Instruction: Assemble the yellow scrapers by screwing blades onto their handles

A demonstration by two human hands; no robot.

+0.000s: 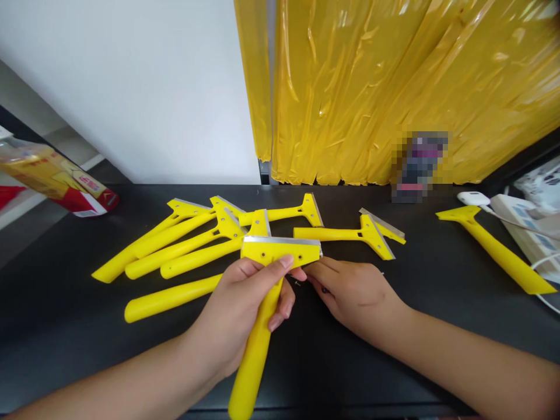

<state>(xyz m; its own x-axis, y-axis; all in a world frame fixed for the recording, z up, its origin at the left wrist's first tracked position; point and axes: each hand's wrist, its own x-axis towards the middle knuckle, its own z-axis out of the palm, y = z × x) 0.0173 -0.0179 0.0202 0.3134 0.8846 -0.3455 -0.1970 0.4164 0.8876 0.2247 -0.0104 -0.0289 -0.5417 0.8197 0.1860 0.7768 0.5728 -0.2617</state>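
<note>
Black table (328, 373), more scrapers (186, 248) behind. Left hand (251, 291) wrapped round a scraper's (263, 329) neck, mid-table; right hand (356, 286) curled beside its head, contents hidden, can't tell. Probably light, stiff, smooth plastic: grip handle, avoid blade (282, 240).

We see a matt black table (52, 315) spreading across the foreground, its front edge running along the bottom of our view. Behind it, at left, stands a smooth white panel (153, 87). To the right, we find creased, glossy yellow sheeting (350, 87), with a narrow yellow strip (254, 87) beside the white panel and a slim grey gap between. Grey, shelf-like surfaces (26, 105) recede at far left. Pale light glints along the sheeting's folds and softly brightens the panel.
</note>
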